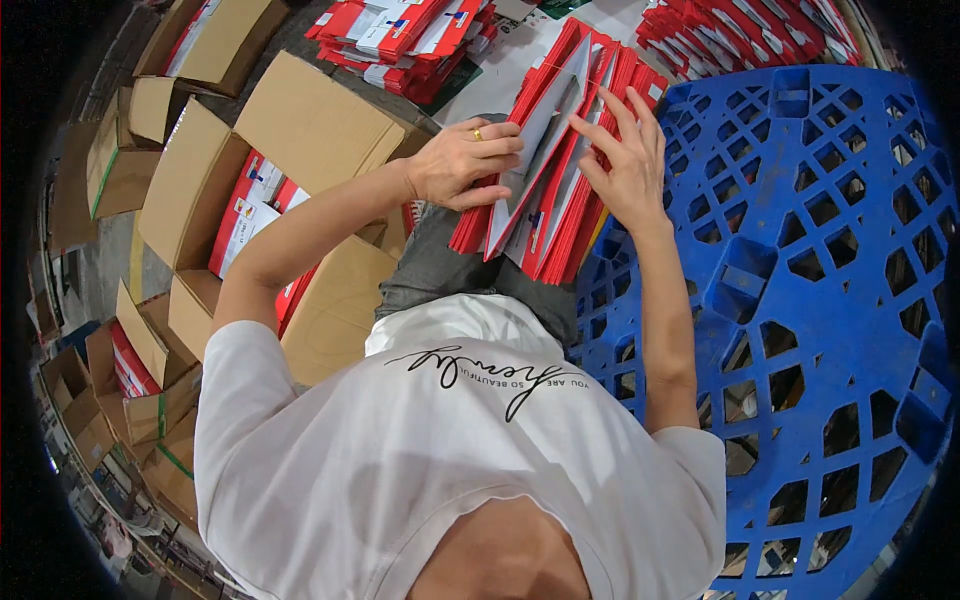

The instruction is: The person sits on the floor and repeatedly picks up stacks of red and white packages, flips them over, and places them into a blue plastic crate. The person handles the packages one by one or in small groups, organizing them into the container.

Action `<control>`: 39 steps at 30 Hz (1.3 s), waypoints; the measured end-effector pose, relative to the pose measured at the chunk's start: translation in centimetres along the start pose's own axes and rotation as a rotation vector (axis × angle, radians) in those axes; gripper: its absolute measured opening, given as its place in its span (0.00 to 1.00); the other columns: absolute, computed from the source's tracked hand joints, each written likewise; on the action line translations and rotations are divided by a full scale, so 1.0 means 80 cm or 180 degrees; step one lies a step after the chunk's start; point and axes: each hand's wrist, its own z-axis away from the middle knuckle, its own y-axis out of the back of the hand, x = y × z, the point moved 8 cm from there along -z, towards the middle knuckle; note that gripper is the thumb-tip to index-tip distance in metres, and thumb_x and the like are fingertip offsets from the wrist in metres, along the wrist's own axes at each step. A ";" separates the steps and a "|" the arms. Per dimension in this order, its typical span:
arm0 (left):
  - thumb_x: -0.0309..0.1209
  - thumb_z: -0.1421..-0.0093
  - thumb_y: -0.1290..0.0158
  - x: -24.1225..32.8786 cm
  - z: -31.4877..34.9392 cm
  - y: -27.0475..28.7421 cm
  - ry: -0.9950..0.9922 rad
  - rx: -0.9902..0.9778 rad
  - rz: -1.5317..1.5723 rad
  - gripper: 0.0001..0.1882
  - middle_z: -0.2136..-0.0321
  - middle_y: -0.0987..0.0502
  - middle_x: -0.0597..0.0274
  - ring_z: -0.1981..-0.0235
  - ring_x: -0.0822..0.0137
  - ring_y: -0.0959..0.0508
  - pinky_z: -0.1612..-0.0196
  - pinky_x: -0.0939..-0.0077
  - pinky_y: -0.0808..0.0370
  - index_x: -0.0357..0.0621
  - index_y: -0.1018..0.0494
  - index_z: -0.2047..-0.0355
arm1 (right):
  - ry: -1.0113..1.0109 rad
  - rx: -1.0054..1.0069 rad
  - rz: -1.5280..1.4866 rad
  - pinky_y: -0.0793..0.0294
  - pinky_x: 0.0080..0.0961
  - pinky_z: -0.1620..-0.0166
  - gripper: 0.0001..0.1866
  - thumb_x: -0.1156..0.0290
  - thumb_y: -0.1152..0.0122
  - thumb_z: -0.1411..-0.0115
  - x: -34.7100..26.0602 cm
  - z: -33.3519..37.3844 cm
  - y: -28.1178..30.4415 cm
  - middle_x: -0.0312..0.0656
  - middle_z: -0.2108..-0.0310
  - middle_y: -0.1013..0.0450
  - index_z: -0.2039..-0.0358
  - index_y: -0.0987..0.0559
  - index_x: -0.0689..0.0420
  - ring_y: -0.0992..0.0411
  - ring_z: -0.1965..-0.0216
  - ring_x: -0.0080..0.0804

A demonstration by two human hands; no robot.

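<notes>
- At the left of the frame, smaller open cardboard boxes (125, 180) are scattered.
- Beside them, red-and-white packs (238, 228) are held in a large open cardboard box (190, 182).
- At upper centre, a loose stack of red-and-white packs (405, 38) is piled.
- The left hand (465, 162), its grip narrowly curled, is placed at the bundle's left edge; whether anything is pinched cannot be told.
- The bundle of folded red-and-white packs (548, 195) is parted above the lap, right of upper centre.
- The right hand (628, 165) is laid over its right part, grip spread wide.
- At right, a blue plastic pallet (762, 270) is seen.
</notes>
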 end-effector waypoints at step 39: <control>0.39 0.36 0.45 0.000 0.002 -0.012 -0.0115 0.0192 0.0040 0.25 0.44 0.25 0.53 0.36 0.51 0.30 0.39 0.54 0.29 0.47 0.27 0.39 | -0.0664 0.0482 -0.0474 0.46 0.56 0.32 0.18 0.51 0.23 0.46 0.032 0.014 -0.014 0.49 0.39 0.32 0.64 0.17 0.49 0.47 0.30 0.58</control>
